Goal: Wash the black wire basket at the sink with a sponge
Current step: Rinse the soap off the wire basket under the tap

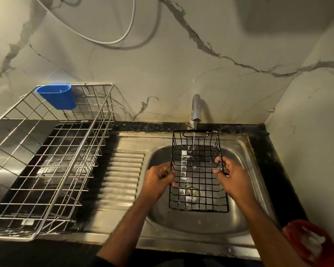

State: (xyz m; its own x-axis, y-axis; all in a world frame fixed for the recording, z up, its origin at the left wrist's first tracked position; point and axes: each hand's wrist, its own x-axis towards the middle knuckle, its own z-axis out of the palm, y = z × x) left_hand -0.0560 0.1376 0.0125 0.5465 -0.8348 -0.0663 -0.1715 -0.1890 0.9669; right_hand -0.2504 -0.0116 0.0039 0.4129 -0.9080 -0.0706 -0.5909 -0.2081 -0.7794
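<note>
The black wire basket is held over the bowl of the stainless steel sink, tipped so that its open side faces the person and its handle end sits up under the curved chrome tap. That tilt appears deliberate: the thin stream of water falls onto the upper end and can run down the whole mesh, carrying off the white suds that cling to several squares of the grid.

The left hand grips the left side wall, fingers curled around the wire. The right hand does the same on the right wall, its fingers hooked over the rim wires. A hold on both sides keeps the light, slippery frame steady and lets it be turned under the flow.

No sponge is in either hand, so this looks like a rinse. A red dish with something white in it sits on the dark surface at lower right; whether that is the sponge cannot be told.

A large steel wire drying rack with a blue plastic cup clipped on stands to the left, a likely place for draining.
</note>
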